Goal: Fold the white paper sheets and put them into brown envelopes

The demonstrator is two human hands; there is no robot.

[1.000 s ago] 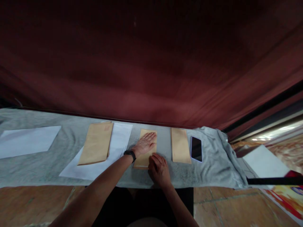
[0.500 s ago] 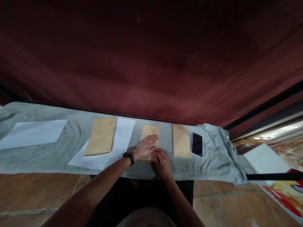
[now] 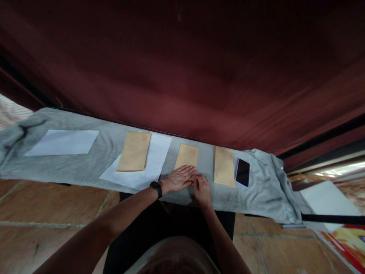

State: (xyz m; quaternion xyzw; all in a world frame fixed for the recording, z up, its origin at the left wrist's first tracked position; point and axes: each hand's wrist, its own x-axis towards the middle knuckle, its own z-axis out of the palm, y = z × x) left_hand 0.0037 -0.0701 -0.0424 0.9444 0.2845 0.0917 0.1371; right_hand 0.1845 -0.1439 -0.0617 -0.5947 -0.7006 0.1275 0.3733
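A brown paper envelope (image 3: pixel 186 154) lies in front of me on the grey cloth. Across its lower part my left hand (image 3: pixel 179 179) is laid flat, fingers stretched out together, with a dark band on the wrist. My right hand (image 3: pixel 202 190) is closed at the envelope's lower right edge, its fingertips pinched there close to my left fingers. The lower end of the envelope is hidden by both hands. To the right lie more brown envelopes (image 3: pixel 224 166), stacked. On the left another stack of brown envelopes (image 3: pixel 134 151) rests on white paper sheets (image 3: pixel 159 152).
A phone (image 3: pixel 242 173) lies right of the right-hand stack. Another white sheet (image 3: pixel 64 142) is at the far left of the grey cloth (image 3: pixel 265 186). A dark red curtain (image 3: pixel 182 76) hangs behind the narrow surface. Tiled floor (image 3: pixel 65 213) shows below.
Both hands have slid toward the envelope's near end, leaving more of its upper part visible. My left hand stays flat; my right stays pinched. The view has shifted and tilted slightly.
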